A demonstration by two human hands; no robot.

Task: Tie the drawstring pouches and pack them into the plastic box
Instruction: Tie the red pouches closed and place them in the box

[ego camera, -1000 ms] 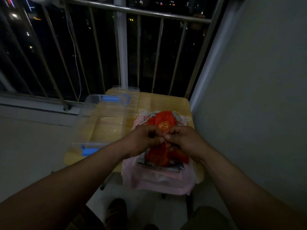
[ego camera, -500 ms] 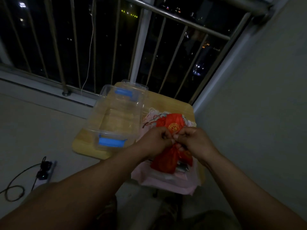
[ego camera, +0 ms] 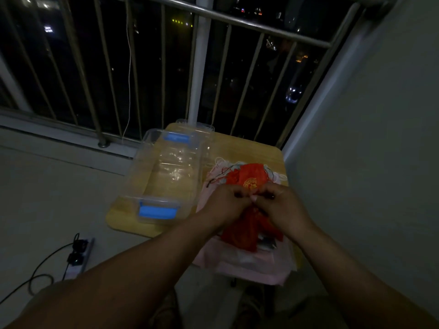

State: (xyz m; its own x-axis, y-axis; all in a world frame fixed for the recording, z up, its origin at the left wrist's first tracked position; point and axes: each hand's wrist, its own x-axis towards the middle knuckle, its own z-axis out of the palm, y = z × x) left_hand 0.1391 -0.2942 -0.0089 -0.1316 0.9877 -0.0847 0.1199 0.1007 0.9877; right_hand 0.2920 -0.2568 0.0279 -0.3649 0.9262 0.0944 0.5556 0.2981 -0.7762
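Both the left hand (ego camera: 225, 200) and right hand (ego camera: 282, 203) pinch the red pouch (ego camera: 240, 231) mid-frame; pulling evenly should cinch it.

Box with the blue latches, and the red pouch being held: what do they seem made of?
Box: clear, glossy rigid plastic, it seems; the tabletop shows through it. Red pouch: soft thin cloth, probably; it crumples and hangs limp.
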